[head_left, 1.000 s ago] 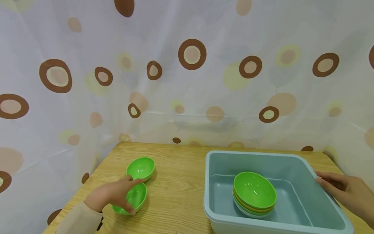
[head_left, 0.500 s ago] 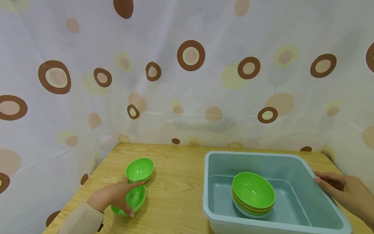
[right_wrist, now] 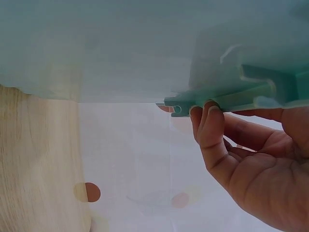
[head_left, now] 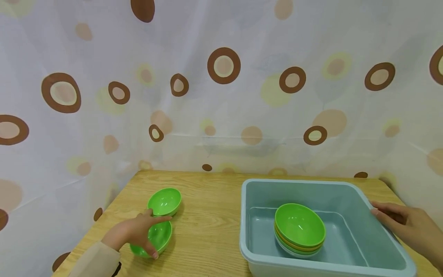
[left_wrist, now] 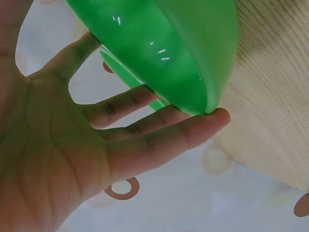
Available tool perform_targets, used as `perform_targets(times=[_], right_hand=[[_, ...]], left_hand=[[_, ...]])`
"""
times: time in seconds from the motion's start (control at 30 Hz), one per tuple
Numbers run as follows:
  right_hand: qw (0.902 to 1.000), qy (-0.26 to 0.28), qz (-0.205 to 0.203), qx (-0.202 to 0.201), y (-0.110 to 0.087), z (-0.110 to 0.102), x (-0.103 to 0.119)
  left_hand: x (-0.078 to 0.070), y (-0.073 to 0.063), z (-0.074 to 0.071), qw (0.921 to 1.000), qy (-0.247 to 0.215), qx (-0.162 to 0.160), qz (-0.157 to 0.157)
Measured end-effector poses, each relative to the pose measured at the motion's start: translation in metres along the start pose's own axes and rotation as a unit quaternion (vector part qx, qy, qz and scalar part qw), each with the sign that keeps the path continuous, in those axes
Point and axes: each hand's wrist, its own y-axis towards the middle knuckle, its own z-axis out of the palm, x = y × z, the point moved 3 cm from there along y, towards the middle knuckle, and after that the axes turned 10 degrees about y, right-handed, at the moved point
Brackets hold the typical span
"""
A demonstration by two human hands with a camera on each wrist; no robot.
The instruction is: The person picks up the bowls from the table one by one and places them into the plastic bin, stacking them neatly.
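In the head view, my left hand (head_left: 136, 232) spreads over the nearer of two green bowls (head_left: 160, 236) on the table's left side. Its fingers are fairly straight, and the fingertips meet the bowl's rim in the left wrist view. Just beyond lies the second green bowl (head_left: 165, 201), close against the first. My right hand (head_left: 412, 223) grips the right rim of a light blue plastic basin (head_left: 356, 227), thumb on top. The right wrist view shows fingertips (right_wrist: 211, 108) curled under that rim. Inside the basin sits a tilted stack of bowls (head_left: 299, 227), green on top with yellow, green and pale edges below.
The wooden table (head_left: 207, 227) shows bare grain between the two bowls and the basin. A white curtain (head_left: 194, 104) with brown and beige circles hangs behind the table and along both sides.
The head view has shifted slightly. My left hand stays over the nearer bowl, with its fingers a little lower in view. My right hand keeps its grip on the basin rim.
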Motion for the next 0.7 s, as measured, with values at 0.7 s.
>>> perform_targets(times=[0.7], right_hand=[[0.9999,0.002,-0.01,0.0,-0.0016,-0.0002,0.0028]], left_hand=[[0.0,-0.0026,0.0006,0.9997,-0.01,-0.013,0.016]])
